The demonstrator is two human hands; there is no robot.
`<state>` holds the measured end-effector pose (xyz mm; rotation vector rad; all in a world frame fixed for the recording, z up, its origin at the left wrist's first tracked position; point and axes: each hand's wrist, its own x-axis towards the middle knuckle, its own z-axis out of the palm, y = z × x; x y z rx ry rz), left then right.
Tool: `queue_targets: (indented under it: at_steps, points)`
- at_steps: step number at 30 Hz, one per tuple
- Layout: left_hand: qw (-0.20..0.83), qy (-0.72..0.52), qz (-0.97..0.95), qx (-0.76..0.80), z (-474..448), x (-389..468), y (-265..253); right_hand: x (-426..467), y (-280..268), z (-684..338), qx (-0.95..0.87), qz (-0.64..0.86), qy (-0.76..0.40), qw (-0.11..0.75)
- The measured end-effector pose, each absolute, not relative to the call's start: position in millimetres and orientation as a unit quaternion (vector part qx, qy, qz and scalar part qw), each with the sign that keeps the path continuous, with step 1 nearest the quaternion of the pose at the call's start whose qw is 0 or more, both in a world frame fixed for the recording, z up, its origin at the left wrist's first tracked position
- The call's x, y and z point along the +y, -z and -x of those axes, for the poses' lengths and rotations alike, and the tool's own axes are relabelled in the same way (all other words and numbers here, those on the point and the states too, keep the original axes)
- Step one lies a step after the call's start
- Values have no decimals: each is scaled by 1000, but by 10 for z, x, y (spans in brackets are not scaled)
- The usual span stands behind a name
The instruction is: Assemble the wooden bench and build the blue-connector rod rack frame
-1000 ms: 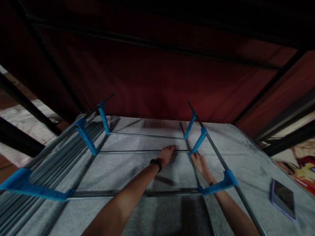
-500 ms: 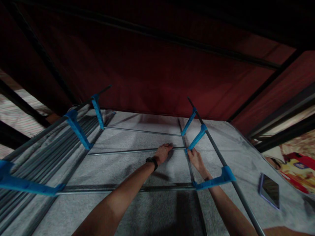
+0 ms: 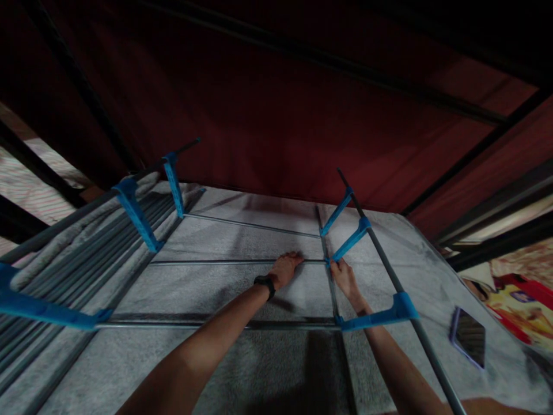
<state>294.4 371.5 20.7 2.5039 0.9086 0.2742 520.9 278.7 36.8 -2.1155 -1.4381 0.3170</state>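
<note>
A person's two hands work apart on a frame of metal rods and blue brackets laid over a grey fabric surface (image 3: 432,259). The left hand (image 3: 285,269), a dark band (image 3: 265,284) at its wrist, lies palm down across the middle crossbar (image 3: 207,263), right of the rod's center; whether its fingers curl underneath cannot be told. The right hand (image 3: 344,276) has its fingers clamped at the foot of the right middle bracket (image 3: 351,239), where the crossbar's right end meets the lower right rail (image 3: 332,291). The crossbar's other end, well away from both hands, shows just beside the foot of the left middle bracket (image 3: 137,216).

Beyond the hands runs the far crossbar (image 3: 250,225); nearer the camera, the left forearm passes over the near crossbar (image 3: 173,325), while the right forearm runs beneath the right near bracket (image 3: 382,316). Grey fabric opens between the crossbars, giving the hands room inside the frame. A bundle of rods (image 3: 90,271) crowds the left side. At the back, the surface ends against a red fabric wall (image 3: 276,138). At right, a phone (image 3: 469,337) lies near the surface's edge, with a red-and-yellow package (image 3: 522,305) beyond.
</note>
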Motion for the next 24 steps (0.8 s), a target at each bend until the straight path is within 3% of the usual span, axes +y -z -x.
queue_targets:
  at_steps: [15,24]
  points:
    - [231,-106,-913,320,-2931,3711,-222,2741,-335,-5180,-528,787,-133,291]
    - [224,-108,-919,307,-2959,3776,-204,2727,-375,-5132,-545,794,-95,251]
